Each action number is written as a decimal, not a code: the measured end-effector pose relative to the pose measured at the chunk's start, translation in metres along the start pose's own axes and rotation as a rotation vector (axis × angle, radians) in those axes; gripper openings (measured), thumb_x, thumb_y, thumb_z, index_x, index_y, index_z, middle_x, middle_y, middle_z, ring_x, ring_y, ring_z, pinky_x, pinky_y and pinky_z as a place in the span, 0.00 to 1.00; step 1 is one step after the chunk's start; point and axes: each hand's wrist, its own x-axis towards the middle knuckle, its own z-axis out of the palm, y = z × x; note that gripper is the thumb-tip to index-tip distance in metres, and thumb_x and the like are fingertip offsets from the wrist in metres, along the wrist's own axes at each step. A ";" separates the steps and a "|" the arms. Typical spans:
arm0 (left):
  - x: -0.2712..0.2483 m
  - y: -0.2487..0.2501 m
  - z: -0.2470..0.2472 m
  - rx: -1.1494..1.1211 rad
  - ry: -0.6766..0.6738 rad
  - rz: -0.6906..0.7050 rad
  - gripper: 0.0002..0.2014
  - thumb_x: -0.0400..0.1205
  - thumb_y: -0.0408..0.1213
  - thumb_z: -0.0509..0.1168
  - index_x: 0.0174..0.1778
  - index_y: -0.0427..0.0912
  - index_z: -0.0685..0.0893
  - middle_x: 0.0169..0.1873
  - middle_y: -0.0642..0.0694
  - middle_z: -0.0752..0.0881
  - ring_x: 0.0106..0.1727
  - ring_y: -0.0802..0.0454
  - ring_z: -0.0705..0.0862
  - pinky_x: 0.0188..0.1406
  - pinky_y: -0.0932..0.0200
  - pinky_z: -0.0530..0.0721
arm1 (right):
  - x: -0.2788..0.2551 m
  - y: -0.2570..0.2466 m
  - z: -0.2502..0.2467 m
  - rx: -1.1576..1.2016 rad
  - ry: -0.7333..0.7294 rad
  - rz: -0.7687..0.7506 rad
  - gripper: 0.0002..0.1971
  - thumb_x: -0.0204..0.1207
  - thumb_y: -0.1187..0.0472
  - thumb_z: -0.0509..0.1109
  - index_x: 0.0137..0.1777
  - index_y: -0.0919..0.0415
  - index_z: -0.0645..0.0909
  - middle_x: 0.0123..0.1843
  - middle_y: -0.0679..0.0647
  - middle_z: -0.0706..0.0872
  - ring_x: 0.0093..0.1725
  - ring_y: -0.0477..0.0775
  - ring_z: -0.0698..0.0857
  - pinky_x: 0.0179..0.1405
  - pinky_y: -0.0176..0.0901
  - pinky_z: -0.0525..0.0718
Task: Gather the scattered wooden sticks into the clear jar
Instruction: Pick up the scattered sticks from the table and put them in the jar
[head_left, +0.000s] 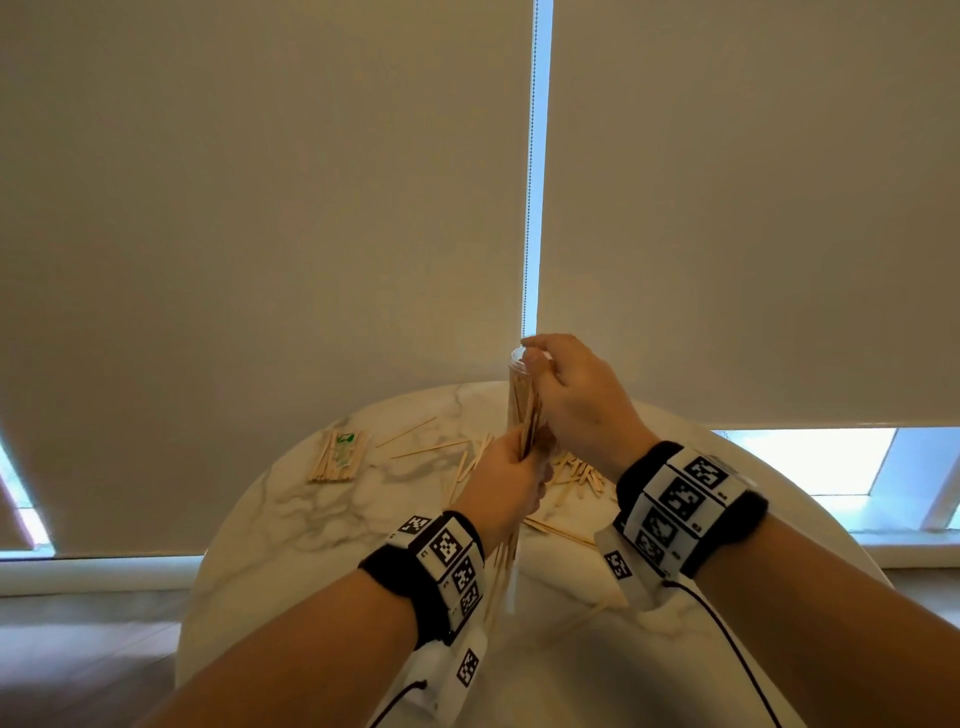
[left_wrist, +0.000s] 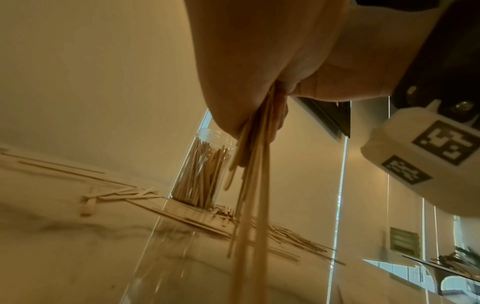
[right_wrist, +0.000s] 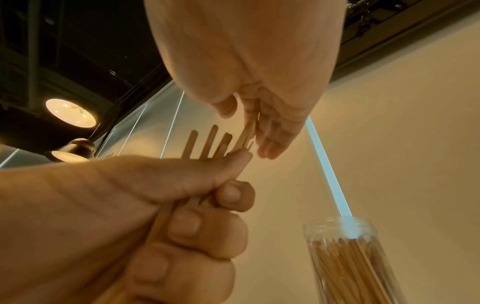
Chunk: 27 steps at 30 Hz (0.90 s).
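The clear jar (head_left: 517, 396) stands upright on the round marble table (head_left: 311, 525), packed with wooden sticks; it also shows in the wrist views (left_wrist: 205, 170) (right_wrist: 345, 259). In front of it my left hand (head_left: 511, 480) grips an upright bundle of sticks (left_wrist: 255, 185) in its fist (right_wrist: 145, 209). My right hand (head_left: 566, 400) reaches over from above and pinches the bundle's top ends (right_wrist: 246, 131) between thumb and fingers, level with the jar's mouth. More loose sticks (head_left: 576, 470) lie scattered around the jar's base.
A wrapped pack of flat sticks (head_left: 337, 457) with a green label lies at the table's left. Thin skewers (head_left: 426, 447) lie left of the jar, more (head_left: 561, 530) under my right wrist. Closed roller blinds hang right behind the table.
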 end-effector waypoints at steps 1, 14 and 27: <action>0.000 0.000 0.000 0.005 -0.006 -0.008 0.11 0.90 0.42 0.59 0.44 0.41 0.74 0.24 0.52 0.69 0.23 0.55 0.62 0.23 0.57 0.62 | -0.001 -0.001 -0.001 0.002 -0.037 0.009 0.18 0.90 0.49 0.55 0.67 0.53 0.83 0.59 0.46 0.86 0.57 0.46 0.82 0.59 0.41 0.80; 0.028 0.024 -0.047 -0.410 0.432 0.035 0.09 0.90 0.46 0.57 0.49 0.45 0.70 0.26 0.52 0.71 0.25 0.56 0.70 0.27 0.59 0.74 | -0.054 0.030 0.022 -0.063 -0.693 0.238 0.48 0.67 0.27 0.72 0.83 0.50 0.64 0.67 0.47 0.85 0.60 0.47 0.87 0.65 0.53 0.85; 0.021 0.024 -0.031 -0.482 0.404 -0.030 0.10 0.90 0.47 0.56 0.49 0.45 0.71 0.26 0.50 0.71 0.25 0.55 0.70 0.28 0.57 0.76 | -0.053 0.015 0.033 0.474 -0.667 0.428 0.18 0.73 0.58 0.72 0.61 0.63 0.78 0.41 0.55 0.75 0.37 0.48 0.72 0.35 0.42 0.72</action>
